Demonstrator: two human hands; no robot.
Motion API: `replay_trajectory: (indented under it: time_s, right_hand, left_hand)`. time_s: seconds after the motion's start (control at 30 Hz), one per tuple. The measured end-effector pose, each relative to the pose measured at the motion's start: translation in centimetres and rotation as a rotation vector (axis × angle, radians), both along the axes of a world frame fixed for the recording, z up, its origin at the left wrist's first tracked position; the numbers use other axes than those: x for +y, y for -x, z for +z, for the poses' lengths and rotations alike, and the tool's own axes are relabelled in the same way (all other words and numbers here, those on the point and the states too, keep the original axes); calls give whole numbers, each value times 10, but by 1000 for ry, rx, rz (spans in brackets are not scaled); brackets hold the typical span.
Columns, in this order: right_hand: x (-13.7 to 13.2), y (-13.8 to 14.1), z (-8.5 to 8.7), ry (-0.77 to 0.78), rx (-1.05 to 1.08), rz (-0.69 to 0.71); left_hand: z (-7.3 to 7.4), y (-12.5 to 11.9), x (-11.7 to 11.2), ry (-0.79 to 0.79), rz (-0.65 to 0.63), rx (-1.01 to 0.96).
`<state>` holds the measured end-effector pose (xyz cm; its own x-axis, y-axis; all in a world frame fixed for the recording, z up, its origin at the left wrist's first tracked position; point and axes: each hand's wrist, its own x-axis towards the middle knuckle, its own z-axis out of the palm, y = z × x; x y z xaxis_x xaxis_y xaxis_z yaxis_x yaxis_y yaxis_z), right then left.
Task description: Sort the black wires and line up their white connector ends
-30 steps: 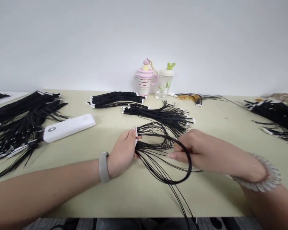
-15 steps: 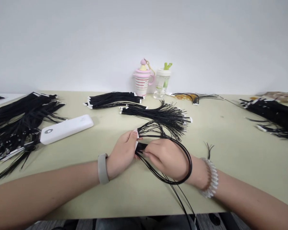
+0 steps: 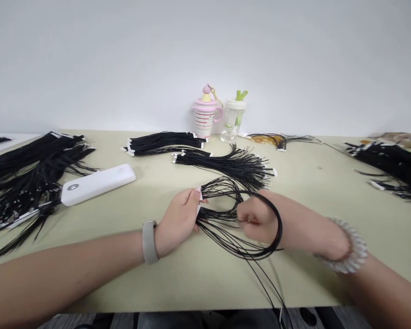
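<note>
My left hand (image 3: 178,219) pinches the white-tagged end of a bundle of thin black wires (image 3: 226,201) just above the table. The wires curl round in a loop (image 3: 260,249) that passes around my right hand (image 3: 256,219). My right hand is closed in a loose fist on some of the strands, a little right of my left hand. Loose wire ends trail off the near table edge (image 3: 270,292). A grey band sits on my left wrist and a clear coiled band on my right wrist.
Piles of black wire bundles lie at the far left (image 3: 30,169), middle back (image 3: 164,141), centre (image 3: 233,167) and far right (image 3: 390,164). A white power bank (image 3: 97,183) lies left of centre. A pink cup (image 3: 205,114) and a clear bottle (image 3: 233,118) stand by the wall.
My right hand slid in close to my left hand along the wires, then drew back to the right, closing on the strands. The loop widened a little. My left hand kept its pinch.
</note>
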<state>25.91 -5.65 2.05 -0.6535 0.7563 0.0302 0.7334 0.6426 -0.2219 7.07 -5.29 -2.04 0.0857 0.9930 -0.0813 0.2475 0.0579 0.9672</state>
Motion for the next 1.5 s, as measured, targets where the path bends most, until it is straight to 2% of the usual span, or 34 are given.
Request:
replay_trajectory:
  time_s: [0.07,0.13,0.2,0.23,0.3,0.37,0.43,0.47,0.53,0.67,0.77,0.87,1.03,1.37,1.5]
  right_hand:
    - [5,-14,13,4,59,-104]
    - [12,-27,22,-90,205,-299]
    - [20,-38,27,-203,433,-538]
    - [24,-43,28,-240,593,-610]
    - [32,-50,28,-227,994,-619]
    - [38,-55,29,-152,1383,-519]
    - [41,-56,29,-89,1570,-493]
    - [41,-54,29,-74,1575,-500]
    - [37,-47,27,-45,1451,-491]
    - [24,-22,14,34,938,-372]
    - [17,-3,0,-58,564,-172]
    - [15,7,-11,-151,387,-41]
    - [15,12,-19,-149,358,-38]
    - [14,19,-18,-200,460,-82]
    - [13,20,-19,-196,441,-97]
  left_hand:
    - [0,-1,0,9,11,-18]
    - [-1,-2,0,9,27,-34]
    - [-2,-2,0,20,37,-37]
    - [-2,-2,0,25,37,-34]
    - [-2,-1,0,29,32,-24]
    - [-1,-1,-1,29,32,-21]
    - [-1,-1,-1,23,33,-27]
    - [-1,-1,-1,18,32,-32]
    - [-2,-1,-1,4,19,-41]
    - [-6,1,1,-11,1,-34]
    - [-6,2,0,-16,-21,-17]
    - [-3,3,-1,-37,-29,14]
    - [3,1,-3,-43,-27,23]
    - [-3,3,-1,-34,-47,51]
    - [-2,3,-2,-47,-63,48]
